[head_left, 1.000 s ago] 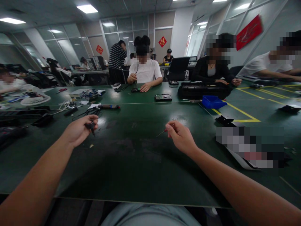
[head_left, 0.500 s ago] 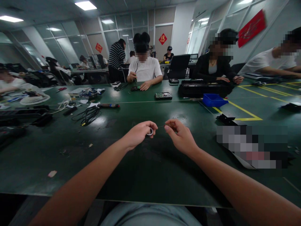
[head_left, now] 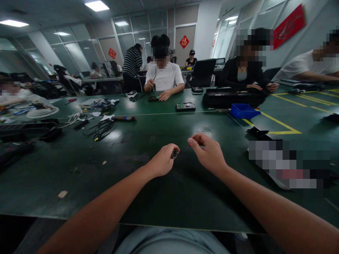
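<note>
My left hand (head_left: 163, 159) is closed around a small round part (head_left: 174, 153) with a dark face and a pale rim. Fingers cover most of that part, so its kind is hard to make out. Opposite it, my right hand (head_left: 208, 151) grips a small screwdriver (head_left: 187, 148) with a thin shaft and a bit of red near the fingers. The shaft slants down and left toward the round part, and its tip stays a short gap away from it. Most of the screwdriver's handle is hidden in my right hand. Both hands are above the green table (head_left: 148, 197).
A cabled tool (head_left: 123, 119) lies ahead on the left. Beyond my hands sit an opened hard drive (head_left: 185, 106), a blue bin (head_left: 243, 111) and a long black housing (head_left: 233, 98). A blurred-out item (head_left: 286, 165) is at right. A person (head_left: 164, 76) works opposite.
The round part has turned in my left hand and shows its dark face. The screwdriver has tilted from nearly level to pointing down-left. My left hand is slightly lower.
</note>
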Demonstrator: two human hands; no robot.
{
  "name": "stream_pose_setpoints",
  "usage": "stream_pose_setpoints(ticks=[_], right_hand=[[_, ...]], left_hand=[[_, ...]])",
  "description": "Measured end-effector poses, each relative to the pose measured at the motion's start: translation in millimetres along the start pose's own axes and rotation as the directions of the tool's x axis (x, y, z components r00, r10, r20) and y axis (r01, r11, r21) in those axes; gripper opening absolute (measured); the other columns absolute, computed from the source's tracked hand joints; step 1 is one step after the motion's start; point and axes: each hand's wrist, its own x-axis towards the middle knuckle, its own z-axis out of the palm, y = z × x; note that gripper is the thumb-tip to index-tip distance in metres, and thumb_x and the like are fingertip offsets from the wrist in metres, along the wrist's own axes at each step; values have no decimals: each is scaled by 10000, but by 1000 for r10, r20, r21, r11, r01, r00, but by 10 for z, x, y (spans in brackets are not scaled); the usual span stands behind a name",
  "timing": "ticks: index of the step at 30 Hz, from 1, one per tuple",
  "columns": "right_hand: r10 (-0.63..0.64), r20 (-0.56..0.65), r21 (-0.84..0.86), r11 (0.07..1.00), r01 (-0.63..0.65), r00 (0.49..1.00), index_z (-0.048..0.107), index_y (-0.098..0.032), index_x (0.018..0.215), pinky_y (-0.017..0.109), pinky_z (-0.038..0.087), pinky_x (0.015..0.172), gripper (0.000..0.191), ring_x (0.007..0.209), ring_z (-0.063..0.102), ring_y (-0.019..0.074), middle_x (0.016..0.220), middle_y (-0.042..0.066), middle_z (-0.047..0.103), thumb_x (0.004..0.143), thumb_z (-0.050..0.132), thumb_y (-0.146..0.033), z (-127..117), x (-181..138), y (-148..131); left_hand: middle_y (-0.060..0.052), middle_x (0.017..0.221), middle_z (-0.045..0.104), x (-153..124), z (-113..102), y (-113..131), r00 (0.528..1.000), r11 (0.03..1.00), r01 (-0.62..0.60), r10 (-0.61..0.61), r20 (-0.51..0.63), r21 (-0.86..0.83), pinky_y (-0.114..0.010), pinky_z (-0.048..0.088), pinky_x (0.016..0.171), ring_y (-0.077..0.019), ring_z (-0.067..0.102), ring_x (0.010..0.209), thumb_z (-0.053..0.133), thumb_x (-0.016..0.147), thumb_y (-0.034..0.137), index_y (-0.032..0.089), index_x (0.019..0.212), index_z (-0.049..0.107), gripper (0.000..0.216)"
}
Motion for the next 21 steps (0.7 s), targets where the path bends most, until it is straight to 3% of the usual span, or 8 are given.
stream_pose_setpoints(ticks=[4,9,21], right_hand=[[42,-25,230,973,-35,999,616,-207,839,315,445,631,214,641,588,163,689,-1,619,932,554,-390,-4,-10,34],[122,-54,545,836,-74,991,629,-206,957,356,519,736,172,736,639,175,782,20,668,912,585,-366,30,23,110],[140,-27,490,865,-109,990,619,-195,987,395,547,780,245,786,682,196,859,59,713,895,608,-422,72,22,105]], left_hand=[[-81,1191,619,55,-38,-86,992,998,-26,19,-125,-60,-405,430,1042,-230,563,1135,602,827,81,197,1111,627,307],[-69,1256,617,97,-58,-186,981,992,-13,-11,-191,-123,-430,401,1082,-235,558,1187,638,830,96,222,1209,623,400],[-44,1285,643,103,-30,-222,981,994,-30,10,-196,-102,-410,362,1111,-226,559,1214,670,859,173,234,1246,634,394]])
